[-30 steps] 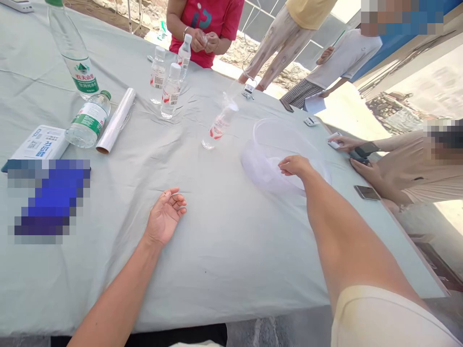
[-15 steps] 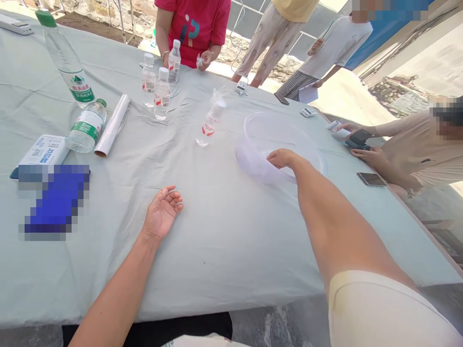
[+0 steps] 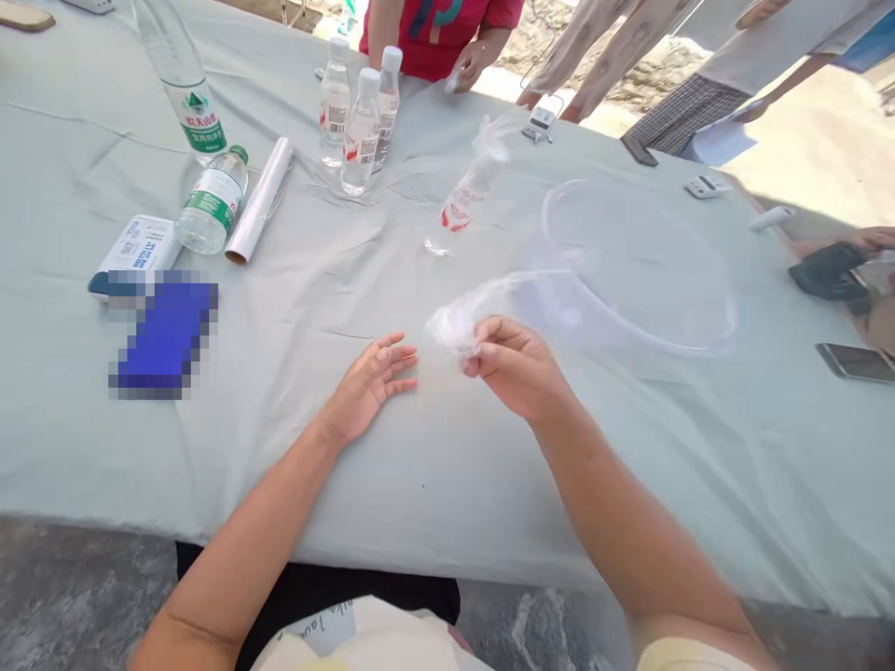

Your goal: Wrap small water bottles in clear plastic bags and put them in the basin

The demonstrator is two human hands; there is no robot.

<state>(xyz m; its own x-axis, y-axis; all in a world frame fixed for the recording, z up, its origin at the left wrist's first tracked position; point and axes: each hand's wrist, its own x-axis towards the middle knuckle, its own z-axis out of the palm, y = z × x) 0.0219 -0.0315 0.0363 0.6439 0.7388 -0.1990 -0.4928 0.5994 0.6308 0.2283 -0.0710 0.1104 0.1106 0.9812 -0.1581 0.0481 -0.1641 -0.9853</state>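
The right hand [image 3: 517, 368] is clamped on a piece of crumpled clear plastic [image 3: 454, 324], pinching it between thumb and fingers above the table [image 3: 419, 522], midway between its near edge and its far edge. A thin strand of the plastic trails toward the table's right edge, across the near side of a clear basin [image 3: 629, 328]; blur hides whether the two touch.

The left hand [image 3: 369, 387] is just beside the plastic, on the side toward the table's left end, its fingers loosely spread and apart from the plastic. Whether this hand rests on the cloth, I cannot tell.

The basin sits toward the table's far right corner. Between it and the left end stands a wrapped bottle [image 3: 458, 214], with clear plastic gathered over its top. Three small bottles [image 3: 360, 140] stand close together nearer the far edge.

Toward the left end are a tall bottle [image 3: 199, 116], a green-capped bottle [image 3: 210, 200], and a roll of clear film [image 3: 258, 205] lying beside the latter. A white and blue box [image 3: 140, 247] is nearer the near edge, next to a blurred-out blue object [image 3: 172, 326].

At the far edge, a person in a red shirt [image 3: 430, 37] holds something whitish in one hand [image 3: 474, 65]. A phone [image 3: 857, 362] lies by the right edge.
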